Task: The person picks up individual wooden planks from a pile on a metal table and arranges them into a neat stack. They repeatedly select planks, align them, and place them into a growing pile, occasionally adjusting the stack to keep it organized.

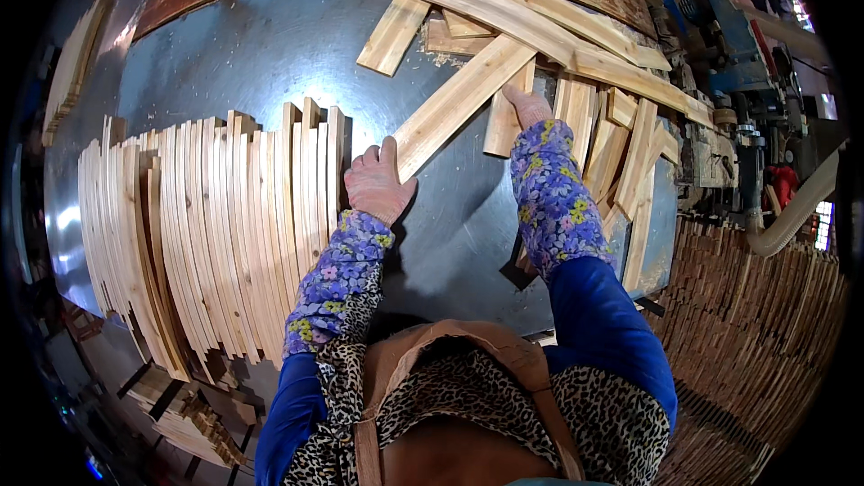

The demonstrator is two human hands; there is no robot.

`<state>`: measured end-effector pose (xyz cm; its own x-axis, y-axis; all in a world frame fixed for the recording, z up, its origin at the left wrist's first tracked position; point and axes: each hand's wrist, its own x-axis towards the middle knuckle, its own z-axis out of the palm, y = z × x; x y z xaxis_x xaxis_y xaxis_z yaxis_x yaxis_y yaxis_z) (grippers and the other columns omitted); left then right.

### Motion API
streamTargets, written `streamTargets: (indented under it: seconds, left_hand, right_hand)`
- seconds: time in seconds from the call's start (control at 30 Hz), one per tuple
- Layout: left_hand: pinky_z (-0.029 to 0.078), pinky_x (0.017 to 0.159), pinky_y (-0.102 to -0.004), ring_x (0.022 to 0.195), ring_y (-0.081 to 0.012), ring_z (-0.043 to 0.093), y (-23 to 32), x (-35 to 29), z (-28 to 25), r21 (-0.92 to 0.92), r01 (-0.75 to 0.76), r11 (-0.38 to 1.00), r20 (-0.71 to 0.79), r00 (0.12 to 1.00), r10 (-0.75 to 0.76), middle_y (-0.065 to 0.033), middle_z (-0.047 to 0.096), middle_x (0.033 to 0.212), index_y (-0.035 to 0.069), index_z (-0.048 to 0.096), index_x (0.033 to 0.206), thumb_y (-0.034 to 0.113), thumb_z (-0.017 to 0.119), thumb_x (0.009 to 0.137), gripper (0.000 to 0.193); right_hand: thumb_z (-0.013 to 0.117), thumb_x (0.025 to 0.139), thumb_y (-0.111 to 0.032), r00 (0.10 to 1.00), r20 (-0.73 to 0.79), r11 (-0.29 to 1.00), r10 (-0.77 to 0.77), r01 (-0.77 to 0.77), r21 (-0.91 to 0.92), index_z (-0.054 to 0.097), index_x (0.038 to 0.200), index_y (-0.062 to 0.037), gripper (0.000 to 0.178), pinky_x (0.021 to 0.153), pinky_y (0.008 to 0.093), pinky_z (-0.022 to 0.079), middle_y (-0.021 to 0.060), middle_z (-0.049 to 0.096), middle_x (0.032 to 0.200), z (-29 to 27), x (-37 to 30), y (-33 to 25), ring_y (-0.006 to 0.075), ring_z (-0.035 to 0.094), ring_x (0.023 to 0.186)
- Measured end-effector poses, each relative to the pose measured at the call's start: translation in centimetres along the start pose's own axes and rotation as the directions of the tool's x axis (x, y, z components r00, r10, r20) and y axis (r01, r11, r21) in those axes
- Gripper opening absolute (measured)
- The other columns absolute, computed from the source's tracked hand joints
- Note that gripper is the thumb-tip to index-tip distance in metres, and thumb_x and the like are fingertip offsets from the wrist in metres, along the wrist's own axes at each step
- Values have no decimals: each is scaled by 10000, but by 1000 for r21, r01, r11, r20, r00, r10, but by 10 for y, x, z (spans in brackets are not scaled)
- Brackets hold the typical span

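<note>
Wooden slat (459,101) held in left hand (376,182) grip; right hand (528,108) grip unclear.

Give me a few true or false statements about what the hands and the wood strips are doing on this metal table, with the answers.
1. The left hand grips the near end of a long wood strip. True.
2. The right hand rests flat on the bare metal table. False: it reaches into the loose pile of strips and touches a short piece.
3. The row of strips to the person's left stands packed on edge. True.
4. The loose pile lies in neat parallel rows. False: its strips cross at many angles.
5. Both forearms wear floral sleeve covers. True.
</note>
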<state>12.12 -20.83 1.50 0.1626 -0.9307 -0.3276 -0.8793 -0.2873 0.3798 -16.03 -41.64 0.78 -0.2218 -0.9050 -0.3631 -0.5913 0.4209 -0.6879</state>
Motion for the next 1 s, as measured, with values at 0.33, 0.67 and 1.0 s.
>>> streamTargets:
  seconds: [0.33,0.67,1.0]
  left_hand:
    - [512,1092,-554,1246,-507,631,-32,-143,71,-469,-261,844,-141,965,220,-329,644,1356,-9,526,1539,445,744,960,767]
    - [541,1030,-567,1177,-519,649,-15,-147,54,-501,-18,865,-35,999,1,-294,665,1275,-51,632,1305,279,869,782,663]
    - [488,1162,-496,1350,-463,601,-9,-155,37,-380,123,917,77,992,-101,-295,632,1399,-78,571,1394,434,809,800,819]
  right_hand:
    - [712,997,-346,947,185,959,-261,277,-66,606,1301,-28,452,810,494,586,164,753,1080,71,-275,85,368,716,910]
    - [641,1037,-447,618,552,732,-560,681,-20,721,1335,-125,446,819,518,626,258,767,1059,53,-247,14,425,767,931]
    - [747,895,-720,822,421,597,-383,568,-566,326,1710,-113,1100,1107,534,561,253,473,1650,154,-78,-233,401,626,1391]
